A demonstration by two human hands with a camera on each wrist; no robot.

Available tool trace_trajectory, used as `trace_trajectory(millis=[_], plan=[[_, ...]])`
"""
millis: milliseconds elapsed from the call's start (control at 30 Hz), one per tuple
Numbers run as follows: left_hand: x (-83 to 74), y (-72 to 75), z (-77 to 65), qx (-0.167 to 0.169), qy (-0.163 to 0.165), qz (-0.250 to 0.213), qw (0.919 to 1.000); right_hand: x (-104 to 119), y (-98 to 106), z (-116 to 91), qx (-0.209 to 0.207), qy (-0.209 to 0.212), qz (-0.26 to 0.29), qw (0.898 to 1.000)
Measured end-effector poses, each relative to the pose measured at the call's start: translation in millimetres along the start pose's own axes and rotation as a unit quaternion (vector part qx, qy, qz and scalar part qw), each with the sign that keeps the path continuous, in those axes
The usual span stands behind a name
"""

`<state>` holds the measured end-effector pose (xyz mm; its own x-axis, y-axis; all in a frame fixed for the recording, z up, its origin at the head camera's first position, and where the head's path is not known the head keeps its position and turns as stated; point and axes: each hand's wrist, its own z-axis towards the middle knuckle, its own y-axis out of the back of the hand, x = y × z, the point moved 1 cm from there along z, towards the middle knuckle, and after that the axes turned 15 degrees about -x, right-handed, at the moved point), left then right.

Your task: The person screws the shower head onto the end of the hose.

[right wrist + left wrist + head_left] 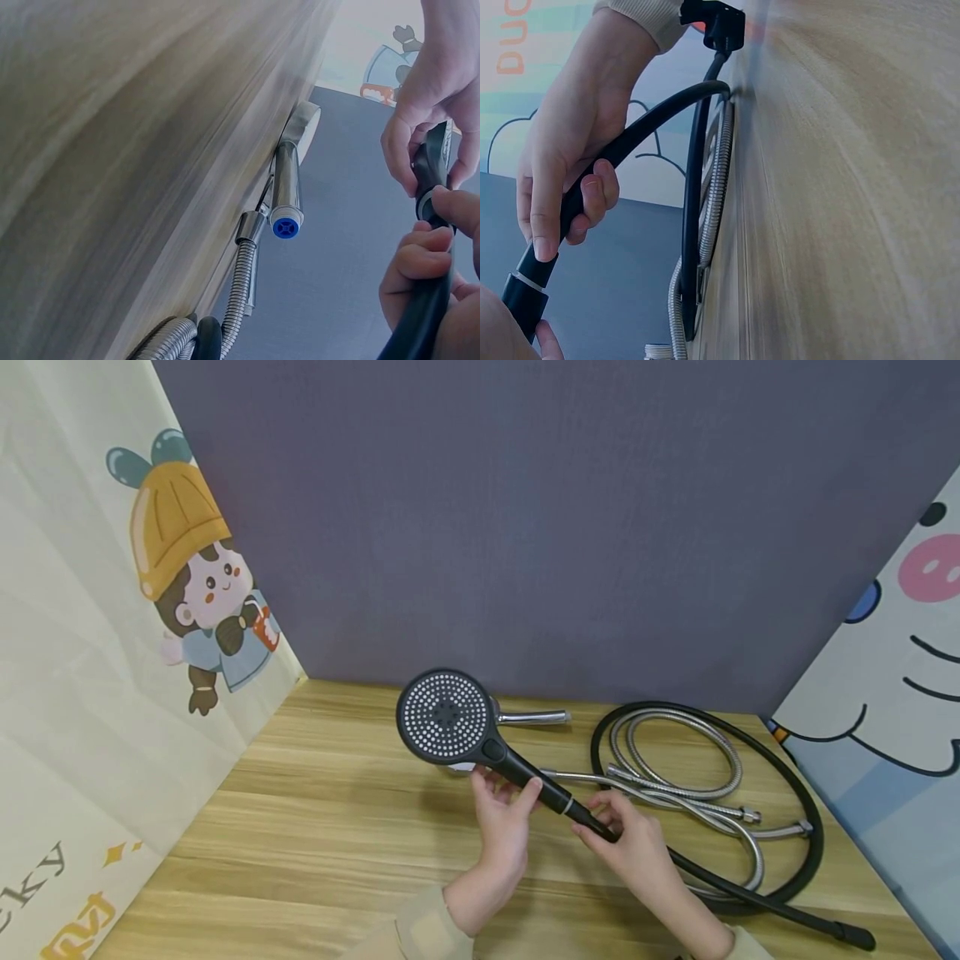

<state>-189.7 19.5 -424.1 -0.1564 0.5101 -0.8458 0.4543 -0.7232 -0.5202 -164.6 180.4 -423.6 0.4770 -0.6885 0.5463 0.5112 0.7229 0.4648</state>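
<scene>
A black shower head (444, 717) with a round face of pale nozzles is held up above the table. My left hand (501, 827) grips its black handle (543, 789), thumb on the near side. At the handle's lower end, my right hand (633, 843) pinches the end of a black hose (634, 135). The hose end meets the handle at a thin light ring (529, 281). From my right hand the hose curves down to the table. In the right wrist view, my left hand (431, 105) is just above my right hand (427, 277), close together along the handle and hose.
Behind the black shower head lies a chrome hand shower (534, 718), its threaded end (286, 225) showing blue inside. Coiled silver metal hoses (675, 793) lie on the wooden table (300, 860) at the right, inside the black hose's loop. A dark panel (525, 527) rises behind.
</scene>
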Motion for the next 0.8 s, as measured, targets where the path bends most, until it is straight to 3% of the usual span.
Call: trace_trajectory(millis=[800], plan=[[-0.2, 0.7, 0.1, -0.002, 0.001, 0.005, 1.0000, 2.6, 1.7, -0.1, -0.008, 0.028, -0.007, 1.000]])
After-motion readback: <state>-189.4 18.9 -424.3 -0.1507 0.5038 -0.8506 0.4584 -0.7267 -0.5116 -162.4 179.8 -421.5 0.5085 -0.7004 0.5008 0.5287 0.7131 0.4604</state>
